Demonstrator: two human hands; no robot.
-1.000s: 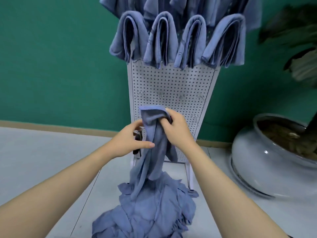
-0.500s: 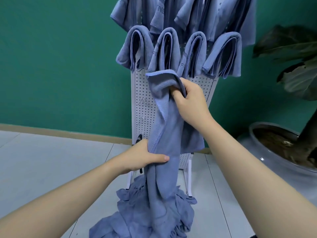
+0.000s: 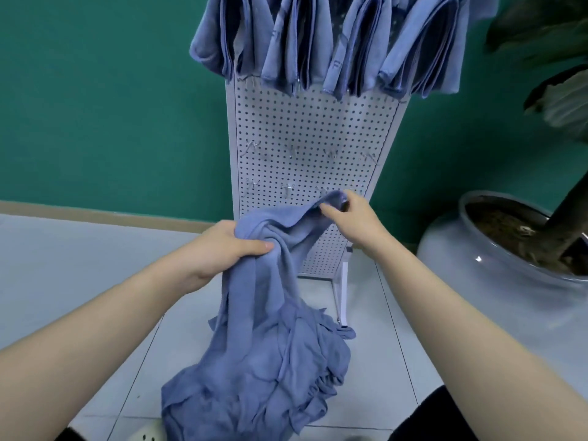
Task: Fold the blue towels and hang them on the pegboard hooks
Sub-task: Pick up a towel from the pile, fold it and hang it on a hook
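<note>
Bare hooks on the pegboard stand reachable below the hung towels; planter crowds the right.

Both forearms are seen bare to the frame edge; no sleeves, rings or watches are worn.

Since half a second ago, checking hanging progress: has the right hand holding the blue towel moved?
Yes. The right hand dropped from the hung towels toward the pegboard bottom.

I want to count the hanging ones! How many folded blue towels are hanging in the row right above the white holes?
4. One at the left end, a second next to it, a third right of the middle and one at the right end. More cloth behind them runs out of view, so others may be hidden.
</note>
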